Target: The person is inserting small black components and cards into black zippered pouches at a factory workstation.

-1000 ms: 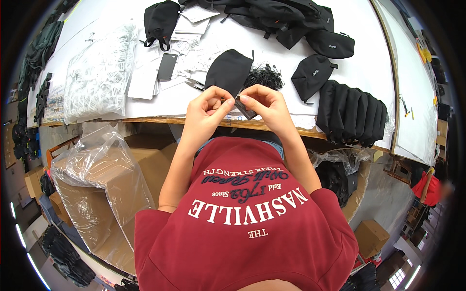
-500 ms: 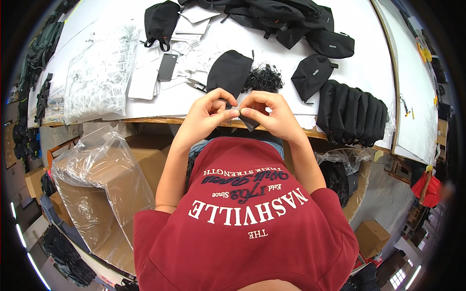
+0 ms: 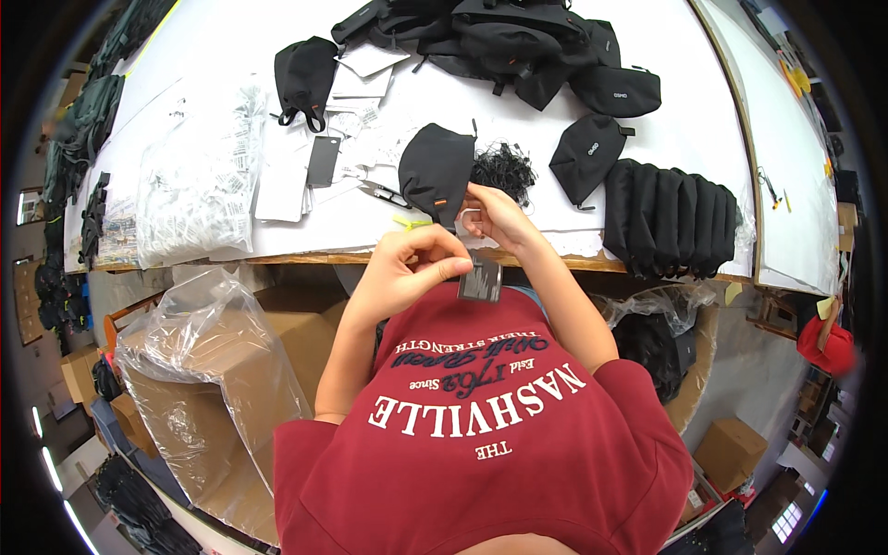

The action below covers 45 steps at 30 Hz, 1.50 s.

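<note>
Between the thumb and fingers of my left hand (image 3: 416, 268) is a dark hang tag (image 3: 479, 280), held out in front of my shirt, just off the table's front edge. My right hand (image 3: 499, 220) is at the lower right edge of a black pouch (image 3: 437, 166), its fingers curled against the fabric. A small orange label shows near the pouch's lower end, which is partly hidden behind my left hand. A tangle of black strings (image 3: 504, 174) lies right of the pouch. On its left are thread snips (image 3: 384, 194) and a yellow-green piece (image 3: 412, 222).
White cards (image 3: 282, 190) and a dark tag (image 3: 323, 161) lie left, beside a clear bag of white labels (image 3: 199, 176). Black pouches are piled (image 3: 509, 46) at the back and stand in a row (image 3: 671, 217) at right. A plastic-lined carton (image 3: 203, 388) stands below the table's left side.
My hands have moved apart. The left has drawn the dark tag down toward me; the right has reached forward to the pouch. The view has shifted slightly.
</note>
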Tool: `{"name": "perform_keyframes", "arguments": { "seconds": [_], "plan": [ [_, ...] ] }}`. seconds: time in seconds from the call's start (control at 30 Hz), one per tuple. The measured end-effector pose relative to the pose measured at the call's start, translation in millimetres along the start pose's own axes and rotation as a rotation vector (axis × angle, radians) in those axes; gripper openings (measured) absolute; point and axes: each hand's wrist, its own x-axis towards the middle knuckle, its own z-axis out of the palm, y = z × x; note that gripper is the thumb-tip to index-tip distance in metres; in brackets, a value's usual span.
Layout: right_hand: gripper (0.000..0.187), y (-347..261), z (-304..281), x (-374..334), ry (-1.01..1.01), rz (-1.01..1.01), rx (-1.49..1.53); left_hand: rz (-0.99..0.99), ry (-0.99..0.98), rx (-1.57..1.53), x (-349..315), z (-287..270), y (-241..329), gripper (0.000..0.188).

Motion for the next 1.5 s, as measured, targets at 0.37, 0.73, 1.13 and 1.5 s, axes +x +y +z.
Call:
{"name": "perform_keyframes", "arguments": {
  "seconds": [0.37, 0.73, 1.13, 1.5],
  "plan": [
    [0.02, -68, 50, -58, -0.072, -0.631, -1.191, 0.441, 0.27, 0.987, 13, -29, 7, 0.033],
    [0.017, -73, 61, -80, 0.006, -0.771, -1.29, 0.69, 0.155, 1.058, 13, -40, 3, 0.024],
    [0.016, -63, 60, -79, -0.071, -0.831, -1.216, 0.691, 0.153, 1.108, 11, -38, -1, 0.03],
    [0.016, -66, 54, -76, 0.053, -0.837, -1.408, 0.663, 0.123, 1.07, 0, -33, -5, 0.025]
  ]
}}
